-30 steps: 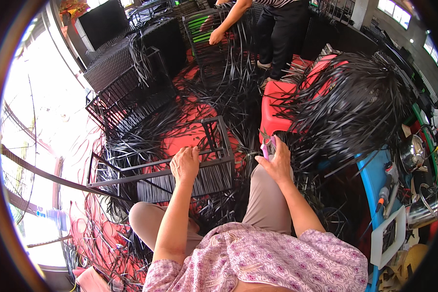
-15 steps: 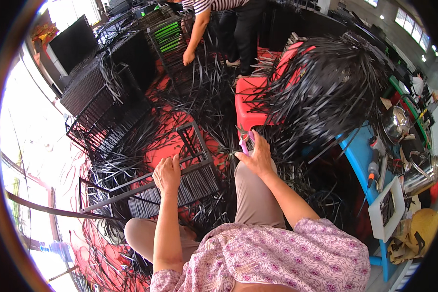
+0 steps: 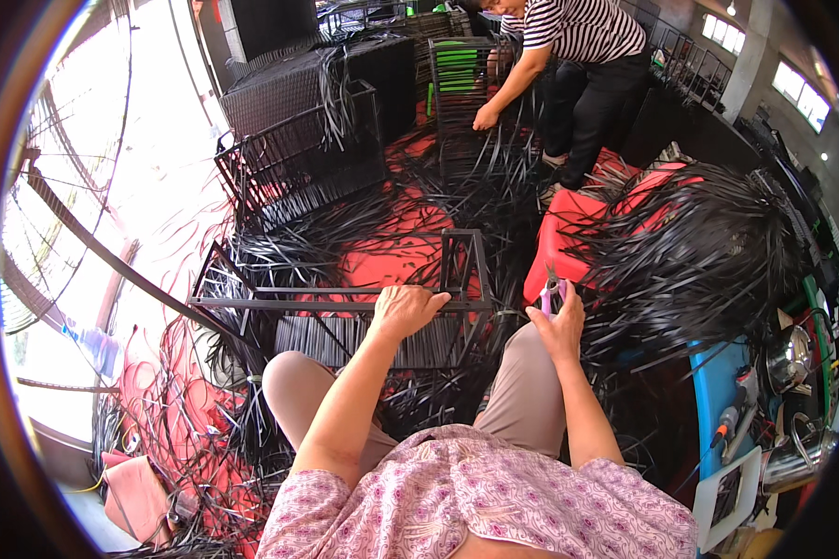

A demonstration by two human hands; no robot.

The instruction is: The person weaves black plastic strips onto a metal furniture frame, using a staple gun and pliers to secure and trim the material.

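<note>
Across my knees lies a black metal frame (image 3: 317, 305), with a row of dark strips (image 3: 373, 341) drawn over its lower side. My left hand (image 3: 404, 310) is closed over the frame's top bar, right of its middle, with the thumb pointing right. Above my right knee, my right hand (image 3: 561, 328) grips pink-handled snips (image 3: 546, 296), their blades upward. The snips are apart from the frame, close to a red plastic stool (image 3: 557, 238). A large bundle of loose black strips (image 3: 699, 252) is heaped over that stool.
Ahead, a person (image 3: 578, 56) in a striped top bends over a partly woven black frame (image 3: 457, 116). Another black frame (image 3: 298, 168) stands at the far left. Black strips litter the red floor (image 3: 391, 261). A blue table (image 3: 713, 396) with tools is at my right.
My view has turned left, so the scene sits farther right and the frame looks more level. My left hand stays on the bar; the snips remain in my right hand.
</note>
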